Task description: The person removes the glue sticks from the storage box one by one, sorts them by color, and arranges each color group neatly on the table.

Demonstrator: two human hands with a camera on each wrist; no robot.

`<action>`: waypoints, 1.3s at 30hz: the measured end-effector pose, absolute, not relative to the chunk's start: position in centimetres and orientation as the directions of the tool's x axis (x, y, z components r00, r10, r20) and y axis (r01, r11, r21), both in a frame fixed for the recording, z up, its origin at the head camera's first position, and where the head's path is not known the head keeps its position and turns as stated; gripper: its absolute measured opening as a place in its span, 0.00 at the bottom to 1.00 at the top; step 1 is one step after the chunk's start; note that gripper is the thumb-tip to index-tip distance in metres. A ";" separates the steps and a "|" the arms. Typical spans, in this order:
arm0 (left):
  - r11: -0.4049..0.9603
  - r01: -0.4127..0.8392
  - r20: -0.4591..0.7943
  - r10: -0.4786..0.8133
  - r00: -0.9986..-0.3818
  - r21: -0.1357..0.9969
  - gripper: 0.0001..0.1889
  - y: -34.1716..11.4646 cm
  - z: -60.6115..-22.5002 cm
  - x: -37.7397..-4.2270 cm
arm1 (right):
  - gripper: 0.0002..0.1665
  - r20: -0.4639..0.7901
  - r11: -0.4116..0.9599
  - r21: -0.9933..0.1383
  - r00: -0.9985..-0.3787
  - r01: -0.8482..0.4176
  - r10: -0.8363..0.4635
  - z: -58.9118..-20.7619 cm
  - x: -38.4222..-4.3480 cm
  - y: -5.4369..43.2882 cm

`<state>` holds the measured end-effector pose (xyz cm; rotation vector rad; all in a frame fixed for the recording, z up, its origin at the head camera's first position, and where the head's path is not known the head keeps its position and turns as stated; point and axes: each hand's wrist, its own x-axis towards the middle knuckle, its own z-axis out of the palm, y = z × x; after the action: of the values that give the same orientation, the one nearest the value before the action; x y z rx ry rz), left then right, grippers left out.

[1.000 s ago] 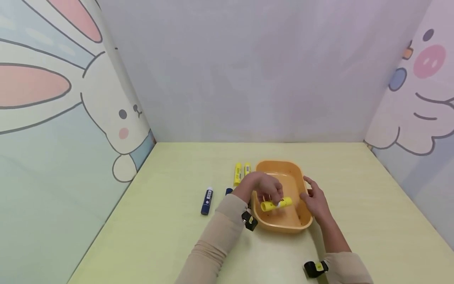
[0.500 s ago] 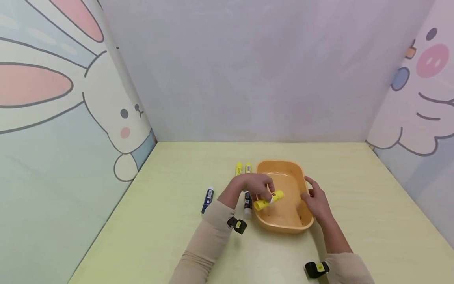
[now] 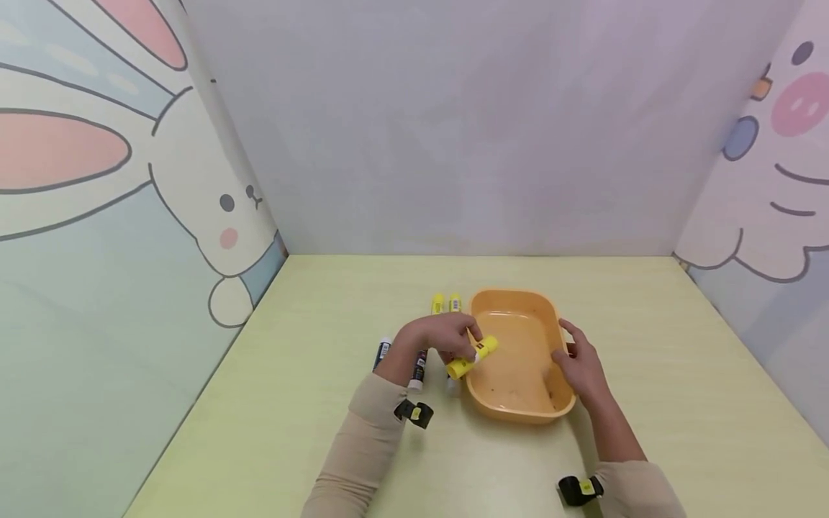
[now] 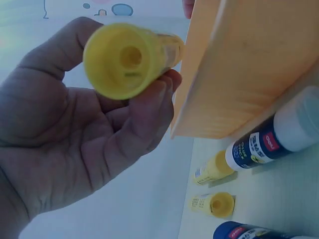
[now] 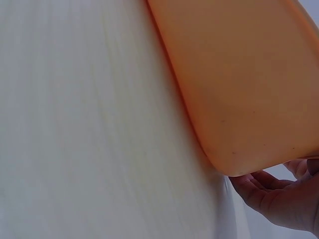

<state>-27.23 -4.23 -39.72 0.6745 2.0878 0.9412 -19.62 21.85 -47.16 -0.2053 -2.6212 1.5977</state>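
Observation:
A yellow glue stick [image 3: 482, 351] is pinched in my left hand [image 3: 447, 337], tilted over the left rim of the orange plastic bin [image 3: 514, 360]. From the left wrist view, the glue stick [image 4: 117, 82] shows its hollow round end to the camera, with thumb and fingers about its barrel. My right hand [image 3: 585, 370] grips the bin's right wall, thumb over the rim. In the right wrist view, that hand's fingers [image 5: 256, 191] touch the outside of the bin [image 5: 239, 84] near a corner.
Left of the bin, two yellow glue sticks [image 3: 437, 303] lie at the back. Nearer, navy glue sticks [image 3: 419, 368] lie in a row, partly hidden by the left arm. One navy glue stick [image 4: 254, 152] lies close beside the bin. Printed curtains stand behind the table.
My left hand has moved left with the yellow glue stick, from above the bin's inside to its left rim. The right hand keeps its place on the bin.

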 end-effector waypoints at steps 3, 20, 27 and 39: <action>0.569 0.141 -0.386 0.699 -0.602 0.810 0.16 -5.1 -40.1 -27.4 | 0.37 -0.008 0.454 -0.888 -0.989 0.075 0.147 -47.2 -19.6 21.9; 0.551 0.078 -0.339 0.612 -0.715 0.831 0.20 -9.8 -42.2 -27.8 | 0.37 -0.007 0.458 -0.886 -0.989 0.073 0.144 -47.3 -19.5 21.9; 0.537 0.032 -0.316 0.542 -0.779 0.843 0.21 -11.7 -43.4 -28.3 | 0.37 -0.011 0.465 -0.882 -0.989 0.079 0.148 -47.1 -19.4 21.8; 0.473 -0.064 -0.289 0.420 -0.860 0.879 0.22 -13.9 -44.7 -29.7 | 0.37 -0.016 0.467 -0.880 -0.988 0.087 0.152 -47.3 -19.6 21.8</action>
<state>-29.74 -13.92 -44.73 0.2960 2.2530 1.3719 -19.62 21.82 -47.27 -0.2146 -2.6356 1.5745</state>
